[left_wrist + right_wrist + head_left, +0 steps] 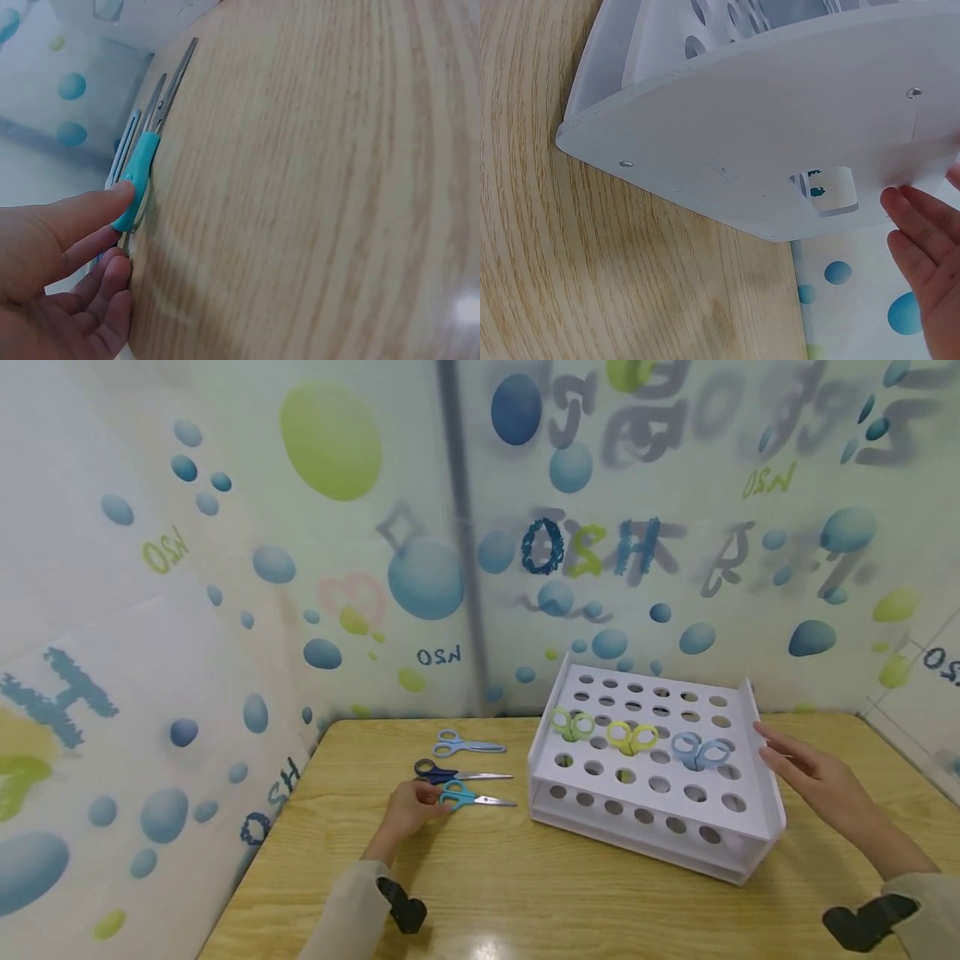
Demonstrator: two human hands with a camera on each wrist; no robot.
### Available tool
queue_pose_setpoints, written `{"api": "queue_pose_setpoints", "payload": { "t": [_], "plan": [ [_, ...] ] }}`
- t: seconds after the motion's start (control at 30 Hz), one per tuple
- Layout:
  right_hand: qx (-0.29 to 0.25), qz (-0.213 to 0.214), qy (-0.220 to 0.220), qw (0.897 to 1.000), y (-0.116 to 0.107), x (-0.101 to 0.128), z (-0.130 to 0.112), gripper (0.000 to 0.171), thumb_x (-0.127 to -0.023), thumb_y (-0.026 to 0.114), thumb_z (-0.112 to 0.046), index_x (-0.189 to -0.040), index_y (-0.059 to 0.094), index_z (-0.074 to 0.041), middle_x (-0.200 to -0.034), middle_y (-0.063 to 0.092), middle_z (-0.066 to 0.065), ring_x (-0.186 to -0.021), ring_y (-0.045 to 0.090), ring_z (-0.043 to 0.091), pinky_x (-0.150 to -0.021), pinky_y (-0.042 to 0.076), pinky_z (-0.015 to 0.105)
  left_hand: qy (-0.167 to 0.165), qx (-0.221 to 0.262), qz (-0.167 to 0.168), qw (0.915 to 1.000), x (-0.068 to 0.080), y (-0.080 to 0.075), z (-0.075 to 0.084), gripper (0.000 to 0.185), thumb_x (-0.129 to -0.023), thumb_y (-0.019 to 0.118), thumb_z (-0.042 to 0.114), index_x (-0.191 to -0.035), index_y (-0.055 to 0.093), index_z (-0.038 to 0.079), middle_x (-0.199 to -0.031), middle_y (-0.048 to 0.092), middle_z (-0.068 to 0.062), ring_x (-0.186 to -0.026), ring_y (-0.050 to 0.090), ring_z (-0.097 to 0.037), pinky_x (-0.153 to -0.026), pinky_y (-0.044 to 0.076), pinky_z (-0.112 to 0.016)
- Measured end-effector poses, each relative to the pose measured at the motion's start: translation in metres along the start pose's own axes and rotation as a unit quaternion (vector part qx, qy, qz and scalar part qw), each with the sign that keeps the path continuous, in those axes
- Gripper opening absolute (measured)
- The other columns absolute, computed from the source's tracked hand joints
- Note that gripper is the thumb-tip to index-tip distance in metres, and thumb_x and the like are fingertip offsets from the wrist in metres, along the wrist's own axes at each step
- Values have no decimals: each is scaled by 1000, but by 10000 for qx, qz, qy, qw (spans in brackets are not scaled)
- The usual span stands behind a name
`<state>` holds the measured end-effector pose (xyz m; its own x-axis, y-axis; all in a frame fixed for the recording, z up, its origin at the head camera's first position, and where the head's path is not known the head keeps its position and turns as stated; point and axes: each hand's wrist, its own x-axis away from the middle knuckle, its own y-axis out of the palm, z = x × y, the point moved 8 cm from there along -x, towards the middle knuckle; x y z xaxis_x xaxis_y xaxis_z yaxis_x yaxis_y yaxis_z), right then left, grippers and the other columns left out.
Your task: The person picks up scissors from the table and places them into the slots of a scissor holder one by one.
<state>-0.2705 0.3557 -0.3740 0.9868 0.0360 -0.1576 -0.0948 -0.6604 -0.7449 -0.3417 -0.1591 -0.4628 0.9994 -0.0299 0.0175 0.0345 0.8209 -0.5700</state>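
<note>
Teal-handled scissors [467, 797] lie with their blades pointing right, and my left hand [411, 812] pinches their handle between thumb and index finger. In the left wrist view the thumb presses on the teal handle [140, 169]. Just behind lie dark blue scissors [453, 774], then light blue scissors [463, 744]. A white rack [645, 793] with rows of round holes holds green scissors [572, 727], yellow scissors [632, 737] and blue scissors [699, 750], handles up. My right hand [821, 781] has its fingers extended at the rack's right side panel [765, 135].
All of this stands on a wood-grain table [525, 893]. Behind it and along the left hangs a pale sheet [360, 552] printed with blue and green drops and lettering. The rack's side panel has a rectangular cut-out.
</note>
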Motion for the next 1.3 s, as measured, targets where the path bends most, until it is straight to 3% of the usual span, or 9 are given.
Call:
{"api": "queue_pose_setpoints", "payload": {
  "t": [0.13, 0.5, 0.7, 0.93, 1.3],
  "plan": [
    [-60, -9, -12, 10000, 0, 1, 1, 57, -98, 40, -33, -142, 25, 0, -136, 29, 35, -112, 35, 55, -82, 35, 64, -35, -45, 49, 10000, 0, 1, -1, 27, -72, 77, 6, -94, 66, -6, -81, 59, -8, -72, 50, -16, -57, 42, -25],
    [-153, -44, 32, 9999, 0, 1, 4, 57, -99, 39, -34, -143, 24, -1, -137, 26, 36, -113, 34, 56, -81, 34, 66, 144, -574, 284, 9978, 4, 6, 7, 34, -64, 83, 10, -90, 66, -3, -79, 55, -8, -70, 47, -18, -57, 40, -28],
    [-140, -24, 15, 9999, 1, 2, 2, 57, -99, 39, -34, -143, 24, -1, -137, 27, 36, -113, 34, 56, -82, 35, 65, 256, -825, 348, 9957, 5, 7, 10, 33, -65, 83, 12, -89, 65, -1, -80, 56, -8, -71, 50, -19, -59, 43, -31],
    [-153, 2, 4, 9999, 1, 1, 1, 57, -99, 39, -34, -142, 24, 0, -138, 26, 35, -114, 33, 57, -82, 33, 66, 334, -766, 332, 9959, 7, 6, 11, 32, -66, 82, 11, -89, 65, -2, -80, 58, -8, -72, 52, -19, -59, 45, -32],
    [-134, -25, 23, 9999, 2, 1, 0, 57, -99, 39, -33, -143, 24, 0, -137, 27, 36, -114, 33, 56, -83, 33, 64, 344, -220, 164, 9990, 3, 3, 5, 35, -65, 82, 6, -91, 62, -5, -74, 60, -6, -65, 55, -14, -55, 45, -27]
  ]
}}
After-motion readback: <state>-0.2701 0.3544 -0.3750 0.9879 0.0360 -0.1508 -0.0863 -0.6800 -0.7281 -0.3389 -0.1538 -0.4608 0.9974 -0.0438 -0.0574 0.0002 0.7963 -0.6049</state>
